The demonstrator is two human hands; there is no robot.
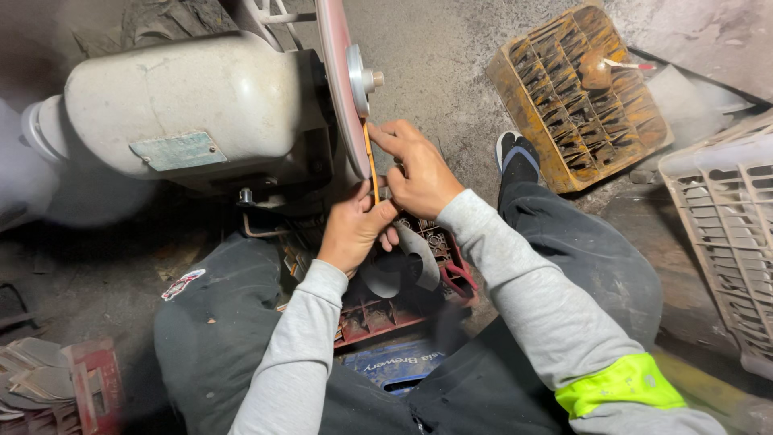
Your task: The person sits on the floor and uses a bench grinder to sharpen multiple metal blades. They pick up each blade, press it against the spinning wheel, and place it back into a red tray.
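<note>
With the left hand (352, 228) gripping the lower end of the thin orange strip (371, 165) and the right hand (416, 169) pinching its top, the person does best holding it flat and steady against the grinding wheel (342, 89) just above both hands.

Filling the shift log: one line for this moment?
left hand: holds blade | right hand: holds blade | blade: against disc | grinder

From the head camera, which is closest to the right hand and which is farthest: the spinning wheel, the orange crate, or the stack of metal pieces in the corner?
From the right hand:
1. Grinding wheel, right beside its fingers, on the left.
2. Orange crate, upper right on the floor.
3. Stack of metal pieces, far lower left corner.
</note>
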